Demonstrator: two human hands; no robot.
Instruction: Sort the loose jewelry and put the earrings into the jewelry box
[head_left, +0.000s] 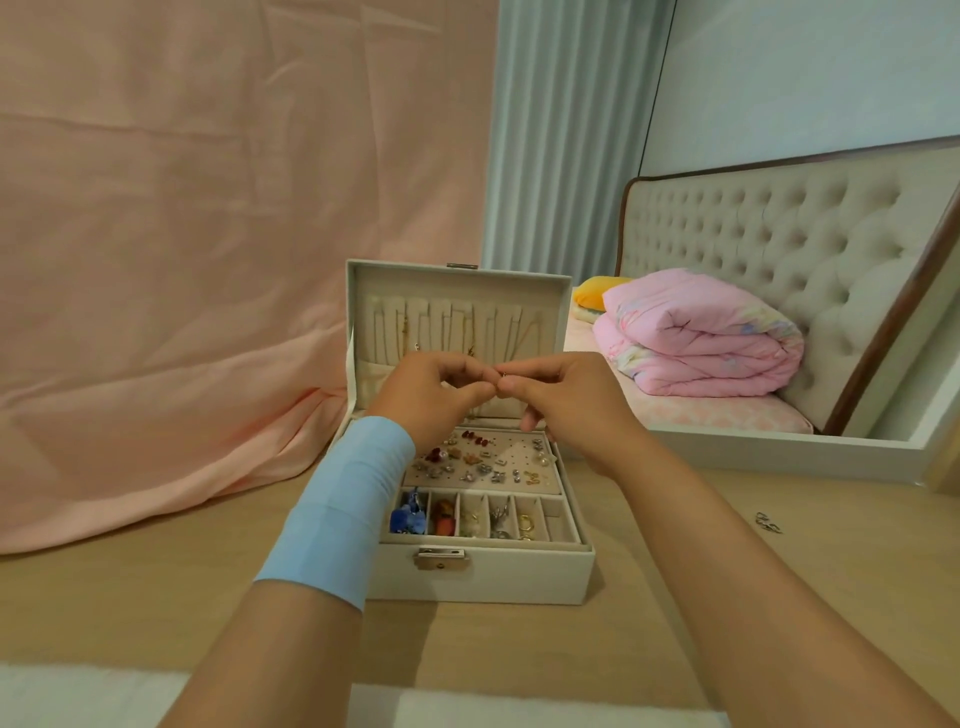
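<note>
While our left hand (436, 392) and right hand (569, 402) both pinch a tiny earring (503, 375) above the jewelry box (483, 577) | risk: fingertips slip, it could drop among the pinned studs (483, 462).

Above the open cream rectangular jewelry box (519, 577) on the pale wooden table (156, 597), the left grip (431, 395) and right grip (566, 400) meet fingertip to fingertip, pinching a tiny jewelry piece (502, 375) too small to identify. Small silver loose pieces (769, 522) lie on the table, well right of the box.

Upright lid (460, 291) blocks box (519, 577) rear; front & R open.
</note>
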